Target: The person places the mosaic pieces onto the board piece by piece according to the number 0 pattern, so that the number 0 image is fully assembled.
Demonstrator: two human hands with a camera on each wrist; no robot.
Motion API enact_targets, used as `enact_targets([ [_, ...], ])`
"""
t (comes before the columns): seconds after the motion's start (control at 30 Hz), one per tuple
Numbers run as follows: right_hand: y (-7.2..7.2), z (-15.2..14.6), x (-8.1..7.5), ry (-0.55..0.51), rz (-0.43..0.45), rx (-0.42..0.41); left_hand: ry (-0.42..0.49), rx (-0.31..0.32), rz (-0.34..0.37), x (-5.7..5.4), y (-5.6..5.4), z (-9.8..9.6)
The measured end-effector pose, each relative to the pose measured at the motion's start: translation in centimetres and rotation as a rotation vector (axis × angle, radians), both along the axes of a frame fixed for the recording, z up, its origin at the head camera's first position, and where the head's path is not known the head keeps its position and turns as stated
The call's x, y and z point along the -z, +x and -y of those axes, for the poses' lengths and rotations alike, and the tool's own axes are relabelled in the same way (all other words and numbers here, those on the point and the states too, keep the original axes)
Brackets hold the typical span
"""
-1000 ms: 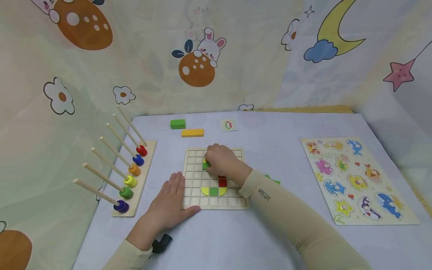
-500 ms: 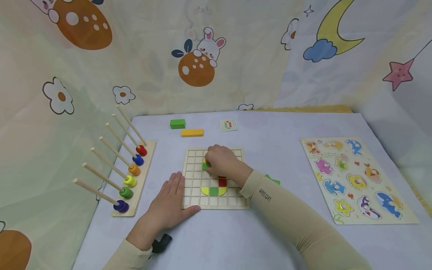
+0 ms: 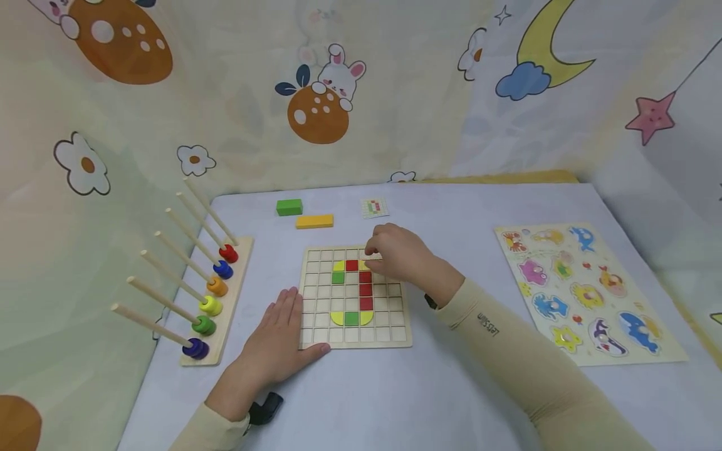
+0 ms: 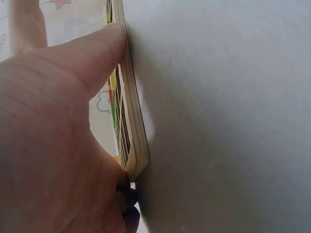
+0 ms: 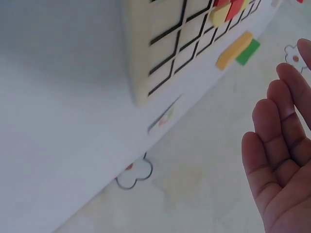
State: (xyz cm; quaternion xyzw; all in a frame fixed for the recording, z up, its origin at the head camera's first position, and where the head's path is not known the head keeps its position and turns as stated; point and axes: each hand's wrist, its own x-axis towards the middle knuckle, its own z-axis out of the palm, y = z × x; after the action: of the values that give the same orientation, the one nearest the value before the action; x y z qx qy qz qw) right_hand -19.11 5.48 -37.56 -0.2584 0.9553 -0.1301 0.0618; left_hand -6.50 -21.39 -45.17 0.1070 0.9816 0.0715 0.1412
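Note:
A wooden grid board (image 3: 316, 307) lies on the table with red, green and yellow tiles set in a rounded outline. Red tiles (image 3: 366, 290) run down its right side, and a green tile (image 3: 338, 277) sits at upper left. Yellow rounded tiles (image 3: 337, 319) mark the corners. My left hand (image 3: 277, 341) lies flat at the board's left edge, its thumb along the near edge; in the left wrist view the thumb (image 4: 97, 53) touches the rim. Above the board's upper right corner hovers my right hand (image 3: 407, 255), fingers loosely bent and holding nothing, as the right wrist view also shows.
A peg stand (image 3: 231, 300) with coloured rings is at left. Behind the board lie a green block (image 3: 289, 207), a yellow block (image 3: 314, 221) and a small pattern card (image 3: 375, 208). An animal puzzle board (image 3: 586, 294) lies at right.
My right hand has come off the upper-left tiles and moved right and away, uncovering a red tile in the top row and more of the red column. The left hand stays at the board.

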Motion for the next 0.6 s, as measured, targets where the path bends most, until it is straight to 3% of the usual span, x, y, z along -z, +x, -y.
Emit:
enact_targets([
  [0.33,1.5,-6.4,0.3,-0.029,-0.044,0.089,0.015,0.011,-0.01,-0.1,0.1,0.1],
  [0.6,3.5,-10.4,0.8,-0.014,-0.021,0.131,0.022,0.016,-0.022,-0.2,0.1,0.1],
])
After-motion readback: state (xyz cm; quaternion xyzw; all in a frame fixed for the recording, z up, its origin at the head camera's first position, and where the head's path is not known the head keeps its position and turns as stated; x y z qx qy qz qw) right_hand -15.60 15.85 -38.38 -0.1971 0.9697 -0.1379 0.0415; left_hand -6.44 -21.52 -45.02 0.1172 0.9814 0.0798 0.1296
